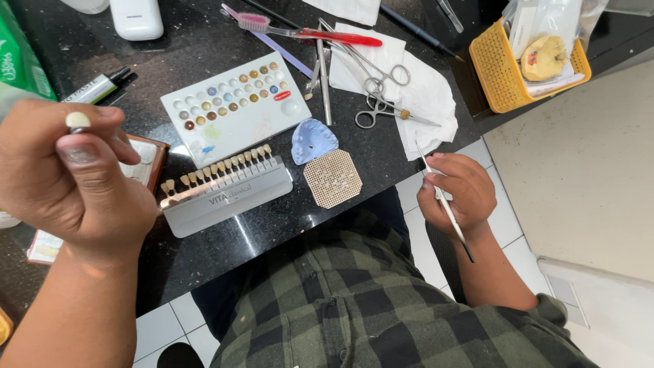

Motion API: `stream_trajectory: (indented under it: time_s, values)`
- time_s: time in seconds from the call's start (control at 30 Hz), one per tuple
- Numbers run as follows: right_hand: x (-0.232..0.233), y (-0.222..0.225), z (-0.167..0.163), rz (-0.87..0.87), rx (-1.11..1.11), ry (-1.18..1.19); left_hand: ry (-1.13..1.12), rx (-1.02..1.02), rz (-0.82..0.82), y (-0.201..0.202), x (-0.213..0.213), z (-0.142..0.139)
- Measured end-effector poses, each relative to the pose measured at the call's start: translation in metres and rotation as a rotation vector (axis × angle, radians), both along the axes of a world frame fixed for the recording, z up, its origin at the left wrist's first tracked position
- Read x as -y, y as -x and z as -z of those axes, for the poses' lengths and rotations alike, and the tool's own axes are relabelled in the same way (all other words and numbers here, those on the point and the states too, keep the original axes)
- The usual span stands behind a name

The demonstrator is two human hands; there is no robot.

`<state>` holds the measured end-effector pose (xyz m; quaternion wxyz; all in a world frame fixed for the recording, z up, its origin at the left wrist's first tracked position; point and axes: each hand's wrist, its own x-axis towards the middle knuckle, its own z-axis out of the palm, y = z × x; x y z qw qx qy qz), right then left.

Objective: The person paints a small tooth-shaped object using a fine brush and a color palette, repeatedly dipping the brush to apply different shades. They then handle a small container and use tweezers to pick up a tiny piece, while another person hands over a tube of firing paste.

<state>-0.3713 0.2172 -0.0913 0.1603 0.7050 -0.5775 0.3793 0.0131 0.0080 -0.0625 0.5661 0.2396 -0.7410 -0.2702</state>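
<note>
At the left of the frame we see the left hand raised above the black bench, fingers pinching a small pale tooth on a metal pin. Mid-frame lie a tooth shade guide, a white palette and a honeycomb tray. At right, the right hand grips a thin brush off the bench edge.
</note>
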Motion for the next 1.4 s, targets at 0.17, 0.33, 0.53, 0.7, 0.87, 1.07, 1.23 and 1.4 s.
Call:
stream_trajectory:
  time_s: [0.17, 0.33, 0.53, 0.7, 0.87, 1.07, 1.23, 1.4]
  values:
    - [-0.002, -0.011, -0.018, -0.048, 0.129, 0.061, 0.025, -0.032, -0.027, 0.007, 0.002, -0.013]
    - [0.039, -0.036, -0.050, -0.354, 0.683, 0.172, 0.023, -0.105, 0.023, 0.014, 0.000, -0.027]
    - [0.122, -0.077, -0.103, -0.699, 0.969, -0.238, 0.131, -0.018, 0.045, 0.010, 0.009, -0.040]
    - [0.212, -0.109, -0.104, -0.709, 0.771, -0.447, 0.130, -0.048, 0.115, 0.004, 0.016, -0.047]
    - [0.249, -0.108, -0.066, -0.724, 0.703, -0.498, 0.100, -0.017, 0.093, 0.000, 0.023, -0.046]
    - [0.254, -0.091, -0.054, -0.687, 0.780, -0.559, 0.069, -0.008, 0.065, 0.001, 0.029, -0.043]
    - [0.248, -0.093, -0.058, -0.656, 0.704, -0.578, 0.070, 0.007, 0.060, 0.002, 0.030, -0.044]
    - [0.250, -0.093, -0.058, -0.676, 0.686, -0.584, 0.069, 0.021, 0.056, 0.003, 0.031, -0.042]
